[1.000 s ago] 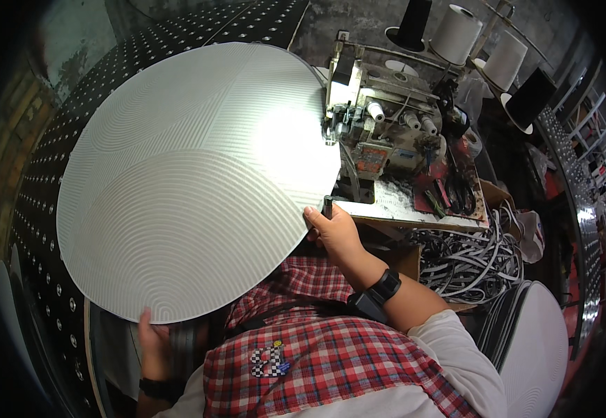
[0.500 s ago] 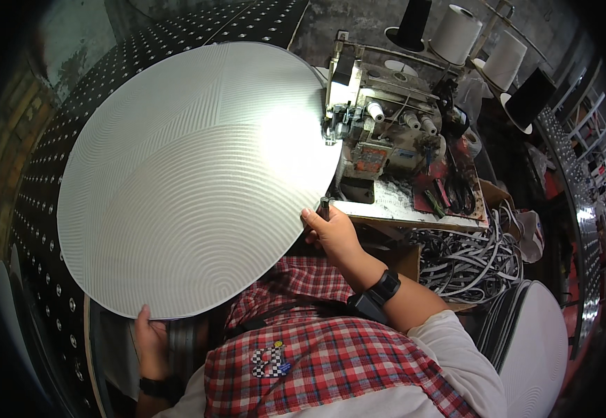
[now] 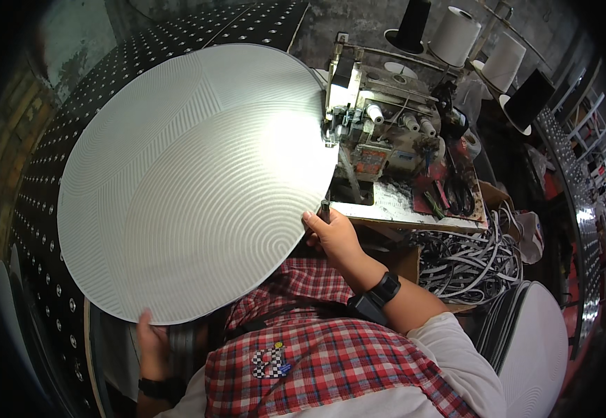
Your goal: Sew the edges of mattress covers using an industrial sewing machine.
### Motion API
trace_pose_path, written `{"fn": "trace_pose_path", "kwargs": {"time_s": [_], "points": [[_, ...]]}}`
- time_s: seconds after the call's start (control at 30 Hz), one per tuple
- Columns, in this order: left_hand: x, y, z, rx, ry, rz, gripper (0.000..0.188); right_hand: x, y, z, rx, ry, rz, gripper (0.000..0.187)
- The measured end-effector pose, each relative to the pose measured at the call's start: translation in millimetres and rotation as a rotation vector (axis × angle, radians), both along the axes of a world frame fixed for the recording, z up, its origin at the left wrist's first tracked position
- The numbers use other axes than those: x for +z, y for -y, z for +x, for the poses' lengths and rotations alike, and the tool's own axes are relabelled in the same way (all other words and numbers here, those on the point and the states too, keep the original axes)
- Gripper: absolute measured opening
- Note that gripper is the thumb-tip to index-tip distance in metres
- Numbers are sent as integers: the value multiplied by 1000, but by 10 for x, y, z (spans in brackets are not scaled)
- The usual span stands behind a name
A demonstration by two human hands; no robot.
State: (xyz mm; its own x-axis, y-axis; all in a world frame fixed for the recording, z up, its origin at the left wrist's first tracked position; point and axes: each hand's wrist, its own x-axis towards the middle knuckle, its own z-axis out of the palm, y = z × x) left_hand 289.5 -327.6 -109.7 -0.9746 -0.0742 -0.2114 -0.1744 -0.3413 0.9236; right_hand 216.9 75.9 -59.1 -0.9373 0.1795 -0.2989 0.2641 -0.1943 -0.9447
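Observation:
A large round white mat (image 3: 198,195) with ridged arcs spreads across the left and middle. Its right edge lies at the needle area of an overlock sewing machine (image 3: 379,132), whose lamp makes a bright patch on it. At the near right rim my right hand (image 3: 332,233) pinches the mat, thumb on top, fingers partly hidden below. A small black upright cylinder (image 3: 326,209) shows beside that thumb; whether the hand holds it is unclear. My left hand (image 3: 152,345) is at the near left rim, its blurred thumb over the edge and its fingers hidden from view.
Black and white thread cones (image 3: 456,35) stand behind the machine. Scissors (image 3: 461,198) lie on the worktable (image 3: 393,209). Below it is a tangled heap of grey-white strips (image 3: 470,265). More round mats (image 3: 536,348) are stacked at right. A black studded surface (image 3: 59,230) borders the left.
The mat has turned counterclockwise, so its near arcs have swung right and upward toward my right hand. Both hands have stayed almost in place at the rim.

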Motion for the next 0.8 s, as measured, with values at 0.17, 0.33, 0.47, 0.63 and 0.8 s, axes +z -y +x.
{"fn": "trace_pose_path", "kwargs": {"time_s": [0.17, 0.33, 0.47, 0.63, 0.8], "points": [[152, -107, -65, 313, -21, 101, 47, 39, -20, 29, 2, 1, -18, 25], [88, -74, 36, -85, -15, -52, 46, -84, -134, 85, -18, -75, 6, 27], [110, -51, -81, 294, -64, 148, 48, -273, -330, 198, -32, -134, 180, 29], [20, 13, 47, -88, 1, -12, 38, -515, -643, 337, 19, -52, 320, 28], [229, -104, -96, 302, 23, 99, 40, -807, -1164, 481, 102, 84, 829, 27]]}}
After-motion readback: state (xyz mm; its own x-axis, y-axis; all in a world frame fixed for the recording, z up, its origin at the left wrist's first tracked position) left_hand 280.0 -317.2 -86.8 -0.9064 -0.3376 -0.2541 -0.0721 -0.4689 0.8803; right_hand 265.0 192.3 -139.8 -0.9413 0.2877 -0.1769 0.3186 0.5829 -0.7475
